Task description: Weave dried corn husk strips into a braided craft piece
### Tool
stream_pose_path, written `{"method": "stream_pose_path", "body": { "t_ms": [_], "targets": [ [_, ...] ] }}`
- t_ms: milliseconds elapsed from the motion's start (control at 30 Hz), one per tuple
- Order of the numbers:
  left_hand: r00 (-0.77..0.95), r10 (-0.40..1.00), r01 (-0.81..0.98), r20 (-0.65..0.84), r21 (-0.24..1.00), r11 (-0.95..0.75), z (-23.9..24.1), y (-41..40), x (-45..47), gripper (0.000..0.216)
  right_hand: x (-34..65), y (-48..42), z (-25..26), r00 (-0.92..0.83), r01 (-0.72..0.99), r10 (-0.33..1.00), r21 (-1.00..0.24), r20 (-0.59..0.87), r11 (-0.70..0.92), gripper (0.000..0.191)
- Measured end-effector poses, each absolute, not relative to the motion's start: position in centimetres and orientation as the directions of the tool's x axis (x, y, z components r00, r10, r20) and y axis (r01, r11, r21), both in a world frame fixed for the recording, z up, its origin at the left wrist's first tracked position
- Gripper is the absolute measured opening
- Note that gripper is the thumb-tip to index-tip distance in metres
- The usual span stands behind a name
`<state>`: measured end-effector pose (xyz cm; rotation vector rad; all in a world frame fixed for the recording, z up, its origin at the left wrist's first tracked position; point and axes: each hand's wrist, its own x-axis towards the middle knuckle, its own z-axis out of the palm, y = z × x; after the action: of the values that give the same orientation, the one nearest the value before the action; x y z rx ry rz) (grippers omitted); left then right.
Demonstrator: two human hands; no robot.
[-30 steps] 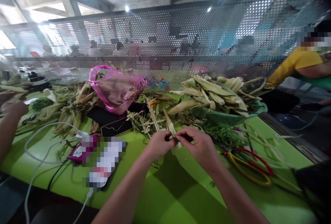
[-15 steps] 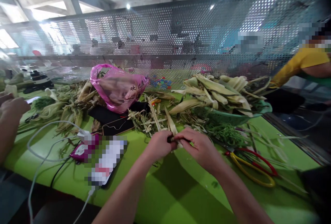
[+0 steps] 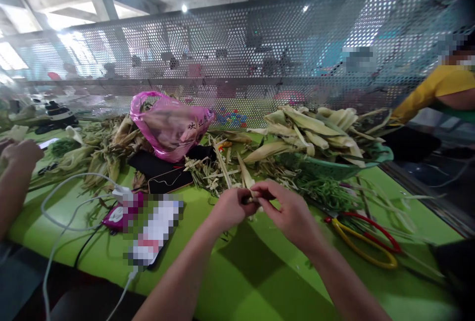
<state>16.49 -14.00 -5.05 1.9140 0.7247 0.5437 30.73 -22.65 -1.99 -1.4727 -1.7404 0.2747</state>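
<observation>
A pale dried corn husk (image 3: 245, 174) is pinched between both hands over the green table (image 3: 237, 271), its pointed end sticking up and away from me. My left hand (image 3: 232, 207) is closed around its lower end. The thumb and fingertips of my right hand (image 3: 285, 207) pinch at that same end, close against the left fingers. My fingers hide the exact shape of the held part. Husk scraps (image 3: 208, 172) lie just beyond my hands.
A green basket (image 3: 371, 159) heaped with corn husks (image 3: 315, 130) stands back right, near scissors (image 3: 365, 239) with red and yellow handles. A pink plastic bag (image 3: 170, 128), a cabled phone (image 3: 158, 232) and a purple power adapter (image 3: 120, 214) are left. Another person's hand (image 3: 22, 155) is far left.
My right hand's fingers have shifted slightly at the husk's lower end and the hand is a little more raised. The left hand keeps its hold. The other person's hand at left has moved slightly.
</observation>
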Motion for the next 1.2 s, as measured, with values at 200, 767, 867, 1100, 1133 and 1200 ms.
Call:
{"method": "stream_pose_path", "body": {
  "t_ms": [200, 767, 867, 1100, 1133, 1200],
  "targets": [
    [0.710, 0.700, 0.095, 0.076, 0.975, -0.202, -4.7, -14.3, 16.9, 0.020, 30.1, -22.8, -2.0, 0.035, 0.743, 0.857, -0.587, 0.514, 0.322, 0.024],
    [0.382, 0.914, -0.509, -0.134, 0.795, 0.329, -4.7, -15.3, 18.5, 0.029, 26.9, -21.1, -4.5, 0.133, 0.975, 0.781, -0.222, 0.610, 0.008, 0.009],
    [0.389, 0.914, -0.517, -0.117, 0.793, 0.321, -4.8, -15.2, 18.5, 0.029, 26.9, -20.9, -4.4, 0.108, 0.964, 0.752, -0.252, 0.650, 0.079, 0.014],
    [0.230, 0.968, -0.303, -0.103, 0.937, 0.172, -4.5, -13.6, 17.2, 0.029, 27.7, -21.4, -4.0, -0.040, 0.932, 0.845, -0.284, 0.534, 0.224, 0.015],
    [0.215, 0.972, -0.276, -0.092, 0.949, 0.151, -4.5, -13.4, 17.0, 0.028, 27.7, -21.6, -3.8, -0.071, 0.926, 0.862, -0.288, 0.501, 0.244, 0.015],
    [0.220, 0.973, -0.251, -0.071, 0.960, 0.127, -4.5, -13.1, 16.8, 0.028, 27.9, -21.9, -3.3, -0.118, 0.902, 0.882, -0.321, 0.456, 0.287, 0.016]
  ]
}}
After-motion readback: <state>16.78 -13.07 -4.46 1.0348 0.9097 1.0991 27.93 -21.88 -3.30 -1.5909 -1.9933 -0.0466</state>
